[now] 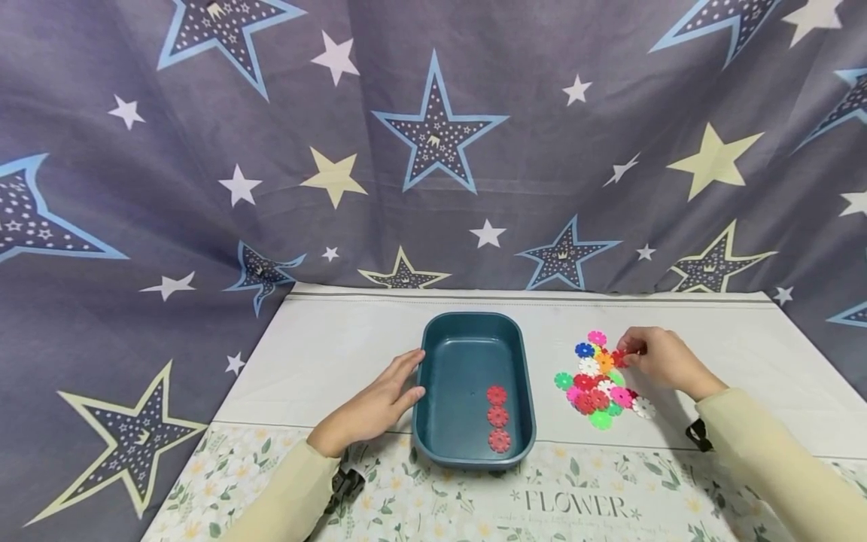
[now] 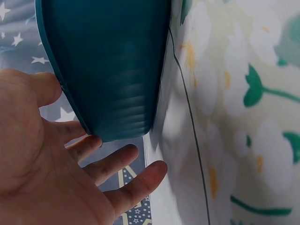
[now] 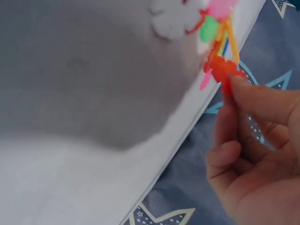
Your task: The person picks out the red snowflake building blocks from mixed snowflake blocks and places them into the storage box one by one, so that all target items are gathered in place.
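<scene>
In the head view, your right hand [image 1: 667,363] pinches a flat red disc [image 1: 619,358], notched round its rim like a flower, at the many-coloured pile [image 1: 596,382]; three similar red discs [image 1: 497,416] lie in the blue-green tray [image 1: 450,388]. From the left wrist, your left hand [image 2: 56,164] touches the tray's edge, fingers loosely spread, gripping nothing. From the right wrist, the pinched disc looks bright orange-red, its scalloped edge blurred.

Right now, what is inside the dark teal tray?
Three red flower-shaped discs lie inside the tray in a row along its right side, toward the near end. Nothing else shows there. Whatever is directly under the discs is covered.
</scene>
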`<state>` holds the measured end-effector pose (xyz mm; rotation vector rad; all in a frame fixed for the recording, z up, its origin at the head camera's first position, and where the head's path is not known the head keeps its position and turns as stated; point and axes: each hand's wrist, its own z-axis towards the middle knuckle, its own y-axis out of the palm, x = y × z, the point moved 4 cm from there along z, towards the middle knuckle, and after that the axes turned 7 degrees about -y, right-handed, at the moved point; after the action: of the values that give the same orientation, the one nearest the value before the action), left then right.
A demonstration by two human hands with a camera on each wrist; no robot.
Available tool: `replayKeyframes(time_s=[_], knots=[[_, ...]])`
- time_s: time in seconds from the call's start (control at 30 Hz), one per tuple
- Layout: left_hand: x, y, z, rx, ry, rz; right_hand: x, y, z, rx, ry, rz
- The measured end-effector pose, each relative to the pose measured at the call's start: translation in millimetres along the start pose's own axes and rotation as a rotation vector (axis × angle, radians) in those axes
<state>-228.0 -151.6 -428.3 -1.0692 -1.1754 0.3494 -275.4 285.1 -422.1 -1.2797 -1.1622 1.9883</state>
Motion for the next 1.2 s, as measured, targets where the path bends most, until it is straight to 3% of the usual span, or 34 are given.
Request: replayKeyframes(time_s=[0.17, 0.3, 0.5, 0.73, 1.03, 1.2], knots=[[1.4, -0.9, -0.2, -0.004, -0.001, -0.005, -9, -7, 2.1, 0.024, -0.078, 0.025], [0.9, -1.0, -1.1, -0.003, -0.007, -0.001, -28, -10, 6.3, 0.072, -0.199, 0.025], [-0.1, -0.2, -1.8, 0.006, -0.005, 0.002, -74, -6, 15.9, 0.114, -0.399, 0.041], [0.4, -0.6, -0.5, 0.011, 0.000, 0.020, -134, 12, 39.4, 0.037, -0.563, 0.063], [2.5, -1.9, -1.7, -0.004, -0.014, 0.009, -163, 63, 74.0, -0.194, -0.568, 0.069], [2.2, -1.6, -2.0, -0.005, -0.019, 0.012, -169, 83, 86.0, -0.250, -0.535, 0.006]])
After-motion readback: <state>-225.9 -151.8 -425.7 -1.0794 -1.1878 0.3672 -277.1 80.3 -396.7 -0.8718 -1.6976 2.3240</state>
